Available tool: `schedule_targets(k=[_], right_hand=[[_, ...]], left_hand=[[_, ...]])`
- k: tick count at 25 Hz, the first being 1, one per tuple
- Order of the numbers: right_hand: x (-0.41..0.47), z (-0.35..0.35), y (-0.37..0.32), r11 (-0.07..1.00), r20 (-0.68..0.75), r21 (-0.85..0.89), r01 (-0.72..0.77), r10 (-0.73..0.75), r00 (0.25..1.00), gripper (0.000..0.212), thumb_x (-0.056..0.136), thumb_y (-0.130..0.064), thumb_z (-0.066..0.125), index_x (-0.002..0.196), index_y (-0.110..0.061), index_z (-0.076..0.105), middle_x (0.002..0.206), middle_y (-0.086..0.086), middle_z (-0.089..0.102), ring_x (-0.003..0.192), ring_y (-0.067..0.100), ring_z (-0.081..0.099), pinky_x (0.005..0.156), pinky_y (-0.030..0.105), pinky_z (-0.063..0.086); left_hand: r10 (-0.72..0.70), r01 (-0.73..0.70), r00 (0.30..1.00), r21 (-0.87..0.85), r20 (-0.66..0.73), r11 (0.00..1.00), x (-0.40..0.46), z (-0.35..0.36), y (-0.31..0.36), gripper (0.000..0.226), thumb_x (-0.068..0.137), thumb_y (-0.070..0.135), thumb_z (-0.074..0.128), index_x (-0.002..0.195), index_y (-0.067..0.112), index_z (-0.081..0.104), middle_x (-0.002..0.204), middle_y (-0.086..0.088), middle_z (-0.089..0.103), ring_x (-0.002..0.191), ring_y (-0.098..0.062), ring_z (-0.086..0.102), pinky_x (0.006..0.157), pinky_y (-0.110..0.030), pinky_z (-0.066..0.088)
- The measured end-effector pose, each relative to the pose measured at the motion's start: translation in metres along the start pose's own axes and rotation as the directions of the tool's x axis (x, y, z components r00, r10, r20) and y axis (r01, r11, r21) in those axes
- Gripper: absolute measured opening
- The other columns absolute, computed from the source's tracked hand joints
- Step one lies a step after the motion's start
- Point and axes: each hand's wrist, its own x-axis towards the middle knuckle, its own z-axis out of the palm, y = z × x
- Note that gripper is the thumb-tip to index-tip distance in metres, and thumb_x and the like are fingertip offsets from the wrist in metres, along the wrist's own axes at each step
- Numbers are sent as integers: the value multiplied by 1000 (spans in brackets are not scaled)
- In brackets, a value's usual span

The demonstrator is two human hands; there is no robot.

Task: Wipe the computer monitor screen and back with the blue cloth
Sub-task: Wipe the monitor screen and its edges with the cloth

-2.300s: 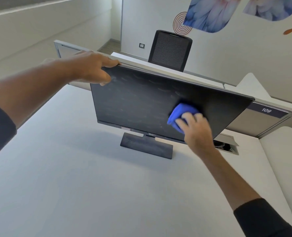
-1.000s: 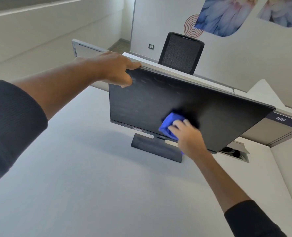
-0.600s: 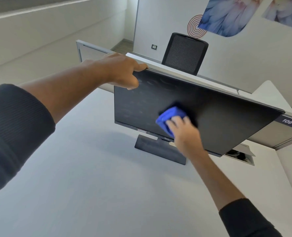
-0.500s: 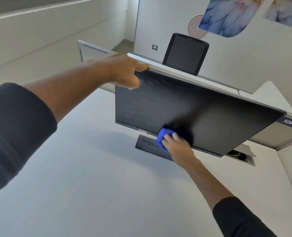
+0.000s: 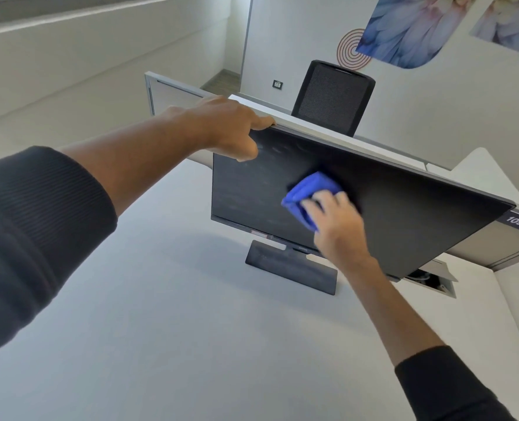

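Left of the bunched blue cloth point(image 5: 311, 189), pressed by the right hand point(image 5: 335, 221), the black flat monitor screen point(image 5: 404, 214) is smeared; its top-left corner is clasped by the left hand point(image 5: 224, 129).

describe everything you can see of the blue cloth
The blue cloth is a bright blue soft fabric, bunched into a folded wad with visible creases. It is pressed flat against the dark screen of the monitor, near its middle and a little left of centre. The right hand covers its lower right part, fingers spread over it. Nothing else touches it; the left hand grips the monitor's top left corner, apart from the cloth.
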Motion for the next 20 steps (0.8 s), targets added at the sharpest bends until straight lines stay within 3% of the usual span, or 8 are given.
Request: schedule_targets(k=[3, 5, 7, 9, 11, 14, 17, 20], right_hand=[[-45, 27, -37, 984, 693, 19, 175, -139, 708, 41, 97, -1, 54, 135, -17, 54, 138, 2, 51, 122, 28, 51, 101, 37, 48], [-52, 31, -41, 992, 775, 11, 126, -88, 626, 42, 98, -1, 49, 137, -18, 53, 142, -1, 47, 129, 25, 47, 107, 35, 44], [-36, 22, -40, 998, 640, -20, 66, -38, 767, 44, 93, -1, 54, 133, -18, 60, 134, 0, 55, 120, 28, 53, 98, 39, 48], [-6, 10, -25, 1000, 243, -9, -11, 13, 970, 42, 86, -1, 64, 124, -16, 70, 122, 6, 63, 97, 34, 57, 79, 45, 51], [29, -4, 2, 997, -174, 48, -55, 62, 983, 45, 89, -3, 58, 130, -14, 69, 127, 9, 62, 93, 34, 53, 80, 43, 48], [55, -10, 3, 997, -256, 50, -55, 66, 964, 48, 92, -2, 53, 137, -13, 66, 134, 9, 59, 98, 32, 51, 87, 40, 47], [30, 14, -43, 996, 150, -47, 78, -70, 986, 41, 92, 0, 58, 130, -13, 66, 127, 7, 63, 96, 35, 56, 82, 47, 50], [-10, 41, -80, 970, 739, 33, 239, -185, 648, 42, 97, -1, 54, 137, -16, 54, 144, 2, 47, 126, 29, 49, 104, 41, 47]], left_hand=[[10, -10, 1000, -4, 9, 1000, -1, -1, -2, 94, 71, 43, 48, 162, 55, 29, 140, 5, 64, 134, -32, 51, 108, -50, 48], [9, -9, 1000, -13, 10, 1000, -2, -1, -2, 92, 72, 44, 45, 162, 56, 29, 142, 4, 63, 136, -33, 50, 110, -50, 47], [2, -2, 1000, -26, 2, 1000, -5, -3, -2, 90, 73, 44, 41, 162, 57, 30, 145, 2, 63, 138, -34, 47, 113, -47, 45], [-4, 4, 1000, -58, -2, 998, -8, -6, -2, 88, 75, 45, 39, 162, 59, 31, 155, -1, 57, 146, -34, 41, 115, -44, 39], [-3, 3, 1000, -73, 9, 997, -9, -9, -1, 84, 80, 49, 39, 163, 58, 31, 166, -2, 47, 153, -34, 34, 118, -45, 33], [17, -18, 1000, -56, -7, 998, -6, -8, -1, 66, 101, 66, 32, 165, 53, 30, 173, -1, 37, 158, -32, 29, 123, -45, 26], [-15, 11, 1000, -160, -19, 987, -8, -6, -5, 68, 104, 79, 18, 164, 52, 33, 173, -1, 36, 160, -30, 27, 125, -45, 22], [-78, 72, 997, -245, -13, 967, -8, -7, -7, 88, 94, 90, 9, 163, 44, 40, 171, -7, 40, 159, -33, 28, 122, -47, 26]])
